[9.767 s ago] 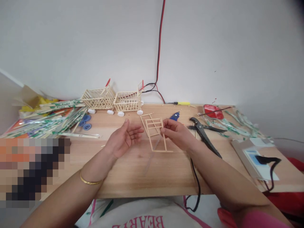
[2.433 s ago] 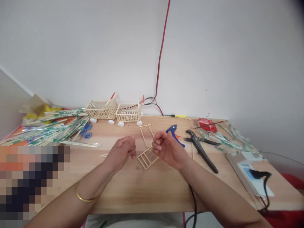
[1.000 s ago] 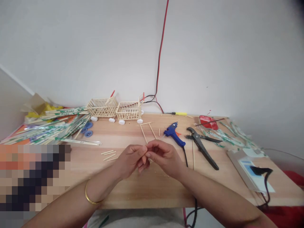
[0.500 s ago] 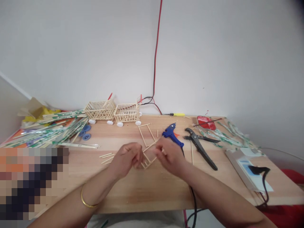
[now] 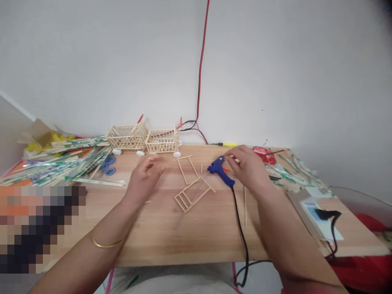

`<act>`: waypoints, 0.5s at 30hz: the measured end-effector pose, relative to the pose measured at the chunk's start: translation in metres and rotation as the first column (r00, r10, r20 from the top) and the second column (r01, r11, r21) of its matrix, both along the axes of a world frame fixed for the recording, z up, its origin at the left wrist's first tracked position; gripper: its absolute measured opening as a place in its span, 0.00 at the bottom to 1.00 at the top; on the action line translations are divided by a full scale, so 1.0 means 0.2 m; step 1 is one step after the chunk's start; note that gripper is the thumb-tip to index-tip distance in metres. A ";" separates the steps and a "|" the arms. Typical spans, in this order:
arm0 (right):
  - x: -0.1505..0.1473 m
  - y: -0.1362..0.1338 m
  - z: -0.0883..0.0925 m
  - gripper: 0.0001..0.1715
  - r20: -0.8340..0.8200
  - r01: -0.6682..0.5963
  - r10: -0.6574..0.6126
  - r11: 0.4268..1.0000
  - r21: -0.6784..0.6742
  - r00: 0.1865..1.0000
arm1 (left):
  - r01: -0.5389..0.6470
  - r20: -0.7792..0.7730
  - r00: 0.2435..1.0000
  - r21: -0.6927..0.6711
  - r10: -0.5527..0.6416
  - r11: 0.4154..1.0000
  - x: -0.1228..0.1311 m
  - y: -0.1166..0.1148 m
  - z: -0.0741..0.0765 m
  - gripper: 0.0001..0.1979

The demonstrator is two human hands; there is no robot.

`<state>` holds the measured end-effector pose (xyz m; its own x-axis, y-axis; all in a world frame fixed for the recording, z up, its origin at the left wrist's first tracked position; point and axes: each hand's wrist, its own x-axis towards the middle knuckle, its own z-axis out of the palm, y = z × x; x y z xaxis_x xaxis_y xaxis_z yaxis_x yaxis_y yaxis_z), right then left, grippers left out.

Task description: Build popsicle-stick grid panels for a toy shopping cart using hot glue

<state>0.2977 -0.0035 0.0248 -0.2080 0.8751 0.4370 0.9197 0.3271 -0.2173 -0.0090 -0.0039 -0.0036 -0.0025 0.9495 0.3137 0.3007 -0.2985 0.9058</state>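
Note:
My left hand [image 5: 145,173] hovers over the left middle of the table, fingers apart and holding nothing. Beside the tip of a blue glue gun [image 5: 223,174] is my right hand [image 5: 248,165], its thumb and fingers spread; whether they touch the gun is unclear. Between the hands lies a ladder-like frame of thin wooden sticks [image 5: 179,205], its upper end meeting a second stick frame [image 5: 181,171]. A short stick piece [image 5: 201,168] rests near the gun. My right hand and forearm mostly hide the black pliers [image 5: 275,178].
Two stick-built carts [image 5: 161,141] with white wheels stand by the wall. Wrapped sticks [image 5: 82,163] and blue wheels [image 5: 109,171] are at left. On the right are a red dish [image 5: 263,154], a white power box [image 5: 306,208] and the gun's black cord [image 5: 240,226].
Both hands have drawn apart from the stick frame, leaving it on the table. My left hand moved left and away from me; my right moved right and up beside the glue gun.

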 end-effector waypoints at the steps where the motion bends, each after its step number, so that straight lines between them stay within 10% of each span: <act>1: -0.02 0.00 -0.01 0.11 -0.011 -0.097 0.096 0.993 -0.073 0.995 | 0.023 -0.109 0.994 -0.006 -0.024 1.000 0.00 -0.01 0.01 0.07; 8: -0.14 0.02 -0.13 0.17 0.091 -0.301 0.345 0.899 -0.317 0.934 | 0.408 -0.482 0.775 -0.113 -0.409 0.906 0.08 -0.12 -0.03 0.35; 15: -0.15 0.06 -0.25 0.14 0.207 -0.292 0.357 0.912 -0.288 0.911 | 0.343 -0.730 0.590 -0.160 -0.345 0.926 0.23 -0.26 -0.09 0.46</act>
<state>0.2674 0.0082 -0.0248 -0.5724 0.8121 0.1137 0.8055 0.5828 -0.1072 0.0364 -0.0549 -0.0217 0.5534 0.8309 0.0587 0.7370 -0.5213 0.4302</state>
